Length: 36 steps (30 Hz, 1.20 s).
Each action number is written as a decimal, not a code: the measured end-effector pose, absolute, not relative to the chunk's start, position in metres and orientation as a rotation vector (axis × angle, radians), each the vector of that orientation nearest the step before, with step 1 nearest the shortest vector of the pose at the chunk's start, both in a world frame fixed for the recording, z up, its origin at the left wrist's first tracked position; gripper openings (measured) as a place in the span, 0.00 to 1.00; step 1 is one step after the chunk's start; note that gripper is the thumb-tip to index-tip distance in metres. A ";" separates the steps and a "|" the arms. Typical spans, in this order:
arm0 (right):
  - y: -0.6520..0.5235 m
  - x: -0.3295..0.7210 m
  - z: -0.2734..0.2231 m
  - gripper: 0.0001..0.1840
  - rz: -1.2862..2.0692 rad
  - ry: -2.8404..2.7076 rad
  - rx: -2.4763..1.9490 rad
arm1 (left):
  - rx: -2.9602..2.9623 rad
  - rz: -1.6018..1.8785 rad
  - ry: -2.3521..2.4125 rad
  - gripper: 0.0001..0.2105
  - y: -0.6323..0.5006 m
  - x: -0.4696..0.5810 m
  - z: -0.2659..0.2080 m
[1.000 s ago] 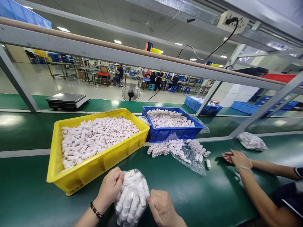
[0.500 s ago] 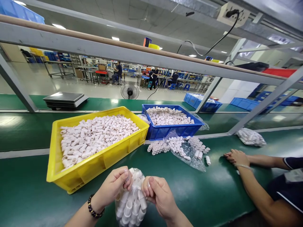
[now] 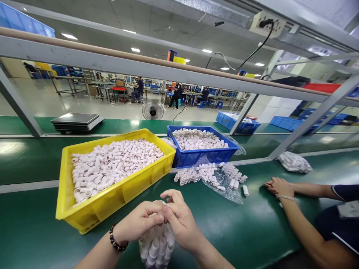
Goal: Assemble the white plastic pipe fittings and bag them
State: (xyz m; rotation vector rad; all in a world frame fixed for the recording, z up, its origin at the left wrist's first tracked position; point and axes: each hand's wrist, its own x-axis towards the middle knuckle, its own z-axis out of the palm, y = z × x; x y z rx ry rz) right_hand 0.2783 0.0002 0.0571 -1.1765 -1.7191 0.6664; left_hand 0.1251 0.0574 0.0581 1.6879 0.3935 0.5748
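Both hands, left hand [image 3: 140,224] and right hand [image 3: 181,220], pinch together the top of a clear bag of white tubes [image 3: 157,248] at the counter's [image 3: 33,231] near edge.

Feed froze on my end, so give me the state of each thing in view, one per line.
Left hand: pinching the bag's top.
Right hand: pinching the same top.
Clear bag of white tubes: full, gathered shut.
Yellow bin: full of tubes.
Blue bin: full.
Opened bag: flat, tubes spilled.
Co-worker's hands: resting on the belt.
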 end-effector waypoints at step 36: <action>0.016 0.307 0.005 0.12 0.641 -1.593 -1.441 | 1.608 1.028 0.951 0.15 0.068 0.125 -0.017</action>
